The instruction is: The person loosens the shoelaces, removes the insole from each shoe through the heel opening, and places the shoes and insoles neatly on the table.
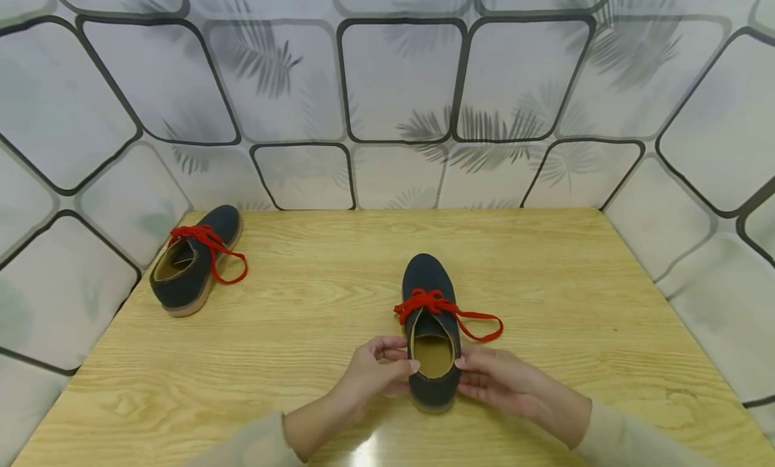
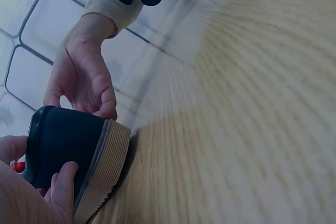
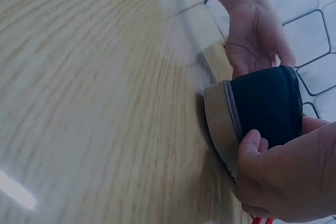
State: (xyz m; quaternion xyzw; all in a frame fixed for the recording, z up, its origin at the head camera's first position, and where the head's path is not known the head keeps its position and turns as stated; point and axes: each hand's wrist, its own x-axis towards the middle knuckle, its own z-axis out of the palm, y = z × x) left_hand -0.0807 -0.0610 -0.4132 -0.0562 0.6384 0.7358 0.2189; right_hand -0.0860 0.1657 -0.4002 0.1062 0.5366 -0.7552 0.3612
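A dark navy shoe (image 1: 428, 275) with red laces (image 1: 427, 300) stands upright on the table, toe facing away. Its laces are tied in a bow, with one loop trailing to the right. My left hand (image 1: 378, 369) grips the left side of the heel, thumb at the collar and fingers lower on the side. On the opposite side my right hand (image 1: 508, 381) holds the heel the same way. From the left wrist, the heel (image 2: 68, 135) and the ridged tan sole (image 2: 113, 156) show close up, the sole's edge right at the tabletop.
A matching navy shoe (image 1: 175, 286) with red laces sits at the table's back left, toe angled to the back right. The wooden table (image 1: 315, 265) is bordered at the back and sides by pale sheeting (image 1: 399, 83) with dark outlines and leaf prints.
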